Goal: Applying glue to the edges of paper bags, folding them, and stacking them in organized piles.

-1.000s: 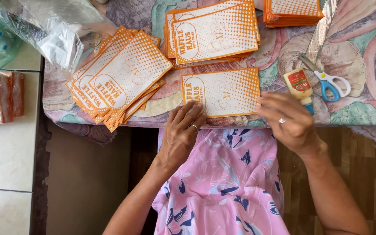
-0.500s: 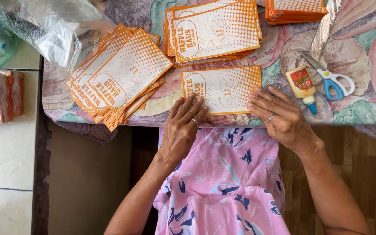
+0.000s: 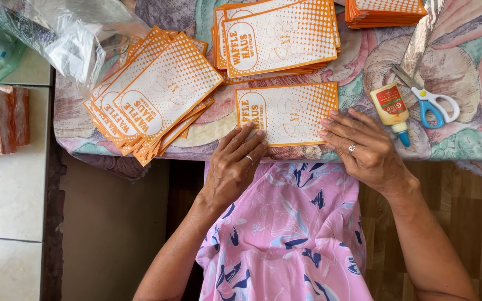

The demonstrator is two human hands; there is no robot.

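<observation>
While a floral patterned tablecloth (image 3: 475, 44) covers the table, a flat orange-and-white paper bag (image 3: 287, 113) lies at its near edge. Left hand (image 3: 234, 163) and right hand (image 3: 364, 146) press its lower corners, fingers spread flat. Right of the bag lies a small yellow glue bottle (image 3: 391, 108).

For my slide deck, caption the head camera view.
Both hands, left hand and right hand, press a single orange-and-white paper bag flat on the table edge.
</observation>
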